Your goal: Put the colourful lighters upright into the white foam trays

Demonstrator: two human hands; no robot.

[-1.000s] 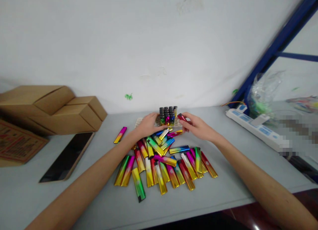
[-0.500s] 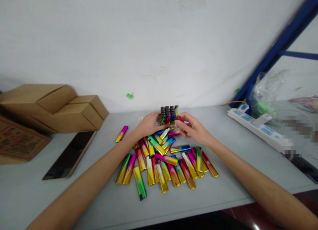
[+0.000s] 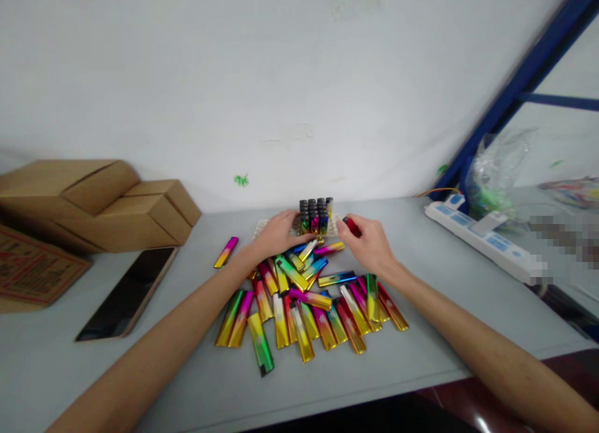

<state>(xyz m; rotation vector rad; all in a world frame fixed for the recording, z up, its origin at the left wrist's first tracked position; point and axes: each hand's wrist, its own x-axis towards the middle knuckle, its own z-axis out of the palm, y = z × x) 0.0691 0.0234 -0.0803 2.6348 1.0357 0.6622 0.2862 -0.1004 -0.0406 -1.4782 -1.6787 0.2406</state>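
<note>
Several lighters with black tops (image 3: 314,209) stand upright in close rows in a pale tray (image 3: 260,227) near the wall. My left hand (image 3: 281,232) lies over the tray's left part, fingers stretched and thumb apart along the front of the upright rows. Just right of the tray, my right hand (image 3: 372,239) is closed on a red lighter (image 3: 352,226), which the fingers partly hide. In front of both hands, many loose shiny lighters (image 3: 309,299) in gold blended with green, pink, red and blue lie in a heap. A single pink-and-gold lighter (image 3: 226,252) lies apart, left of my left wrist.
Brown cardboard boxes (image 3: 103,208) stand at the left, beside a dark phone (image 3: 126,294) lying on the grey table (image 3: 187,370). A white power strip (image 3: 482,239) runs along the right side, near a clear plastic bag (image 3: 498,171) and a blue frame (image 3: 510,87).
My right hand has shifted slightly right, away from the upright rows, with the red lighter turned in its fingers. My left hand stays at the tray. The whole view has shifted a little.
</note>
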